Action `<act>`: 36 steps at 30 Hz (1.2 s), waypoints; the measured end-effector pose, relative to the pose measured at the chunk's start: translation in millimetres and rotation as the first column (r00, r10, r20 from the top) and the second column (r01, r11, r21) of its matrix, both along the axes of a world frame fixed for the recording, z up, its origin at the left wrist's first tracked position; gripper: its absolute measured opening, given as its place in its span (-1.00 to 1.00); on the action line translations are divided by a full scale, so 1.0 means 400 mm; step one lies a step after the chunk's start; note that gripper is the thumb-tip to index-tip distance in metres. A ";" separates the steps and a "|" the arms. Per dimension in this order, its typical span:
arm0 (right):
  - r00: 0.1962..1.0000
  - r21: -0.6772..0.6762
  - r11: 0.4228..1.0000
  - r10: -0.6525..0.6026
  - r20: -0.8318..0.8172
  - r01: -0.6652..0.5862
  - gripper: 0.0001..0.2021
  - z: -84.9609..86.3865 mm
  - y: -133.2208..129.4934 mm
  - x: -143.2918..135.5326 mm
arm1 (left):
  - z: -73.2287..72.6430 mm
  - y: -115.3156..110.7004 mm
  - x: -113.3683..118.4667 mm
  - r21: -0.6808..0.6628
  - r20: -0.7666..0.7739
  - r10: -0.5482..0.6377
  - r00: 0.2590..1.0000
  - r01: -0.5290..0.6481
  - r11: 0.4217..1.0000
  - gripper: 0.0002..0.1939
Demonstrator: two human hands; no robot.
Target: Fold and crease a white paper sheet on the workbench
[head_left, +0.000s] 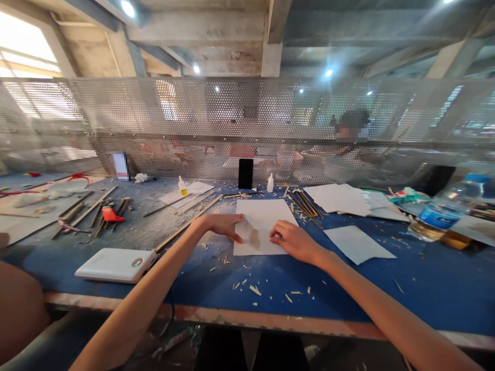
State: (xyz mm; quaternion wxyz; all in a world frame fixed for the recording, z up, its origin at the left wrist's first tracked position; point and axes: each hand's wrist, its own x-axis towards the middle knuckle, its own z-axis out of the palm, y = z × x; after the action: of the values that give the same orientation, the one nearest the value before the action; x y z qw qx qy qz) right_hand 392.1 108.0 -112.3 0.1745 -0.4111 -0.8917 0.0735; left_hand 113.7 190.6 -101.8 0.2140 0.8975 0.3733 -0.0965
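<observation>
A white sheet of paper (263, 210) lies flat on the blue tabletop in front of me. A brownish patch (254, 238) shows on it between my hands; I cannot tell whether it is a stain, a shadow or a thin piece. My left hand (223, 225) rests at the sheet's left edge, thumb and fingers spread apart. Over the right part of the sheet, my right hand (292, 239) has its fingers curled, with thumb and fingertips together. Whatever they pinch, if anything, is too small to make out.
Behind the sheet stand a black phone (245, 173), a white bottle (270, 183) and a yellow-labelled glue bottle (182, 186). A white power bank (112, 265) lies left, a drink bottle (439, 214) right. Thin sticks (305, 203), paper (340, 198) and shavings surround them. A person's arm (19, 304) is at left.
</observation>
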 end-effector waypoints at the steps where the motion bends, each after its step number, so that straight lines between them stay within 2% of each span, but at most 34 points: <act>1: 1.000 0.034 0.999 -0.006 0.022 0.005 -0.91 0.003 0.000 0.002 | 0.002 -0.001 0.000 -0.003 -0.003 -0.001 1.000 0.001 1.000 0.12; 3: 0.999 0.035 0.999 -0.001 0.039 0.000 -0.93 0.007 -0.001 0.004 | 0.004 -0.002 0.001 -0.003 -0.009 -0.001 1.000 0.001 1.000 0.13; 7: 1.000 -0.066 0.997 0.030 -0.008 -0.031 -0.95 0.010 -0.007 -0.003 | 0.001 0.000 -0.002 0.012 -0.016 -0.012 1.000 0.012 1.000 0.11; 12: 0.999 -0.019 0.999 -0.041 -0.005 0.041 -0.93 0.009 -0.004 -0.004 | -0.003 0.003 -0.003 -0.001 0.018 -0.010 1.000 0.010 1.000 0.11; 17: 0.996 -0.144 0.989 0.027 -0.081 -0.039 -0.93 0.002 0.000 0.002 | -0.011 0.011 -0.004 0.027 0.051 -0.056 0.997 0.055 0.998 0.07; 26: 0.996 -0.154 0.988 0.001 -0.094 -0.015 -0.92 0.002 -0.003 -0.004 | -0.014 0.014 -0.004 0.037 0.053 -0.052 0.997 0.050 0.998 0.06; 30: 0.997 -0.086 0.996 -0.028 -0.071 0.022 -0.91 0.003 0.000 -0.002 | -0.008 0.009 -0.001 0.020 0.045 -0.043 0.998 0.042 0.999 0.06; 36: 0.994 -0.153 0.987 0.030 -0.104 -0.046 -0.90 -0.001 -0.001 0.001 | -0.011 0.011 -0.001 0.015 0.040 -0.031 0.999 0.030 0.999 0.06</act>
State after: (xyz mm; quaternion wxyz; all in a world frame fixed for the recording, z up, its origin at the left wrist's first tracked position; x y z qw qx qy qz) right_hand 392.5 107.8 -112.5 0.1855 -0.4022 -0.8809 0.1669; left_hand 113.5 194.8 -106.2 0.2135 0.9064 0.3559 -0.0793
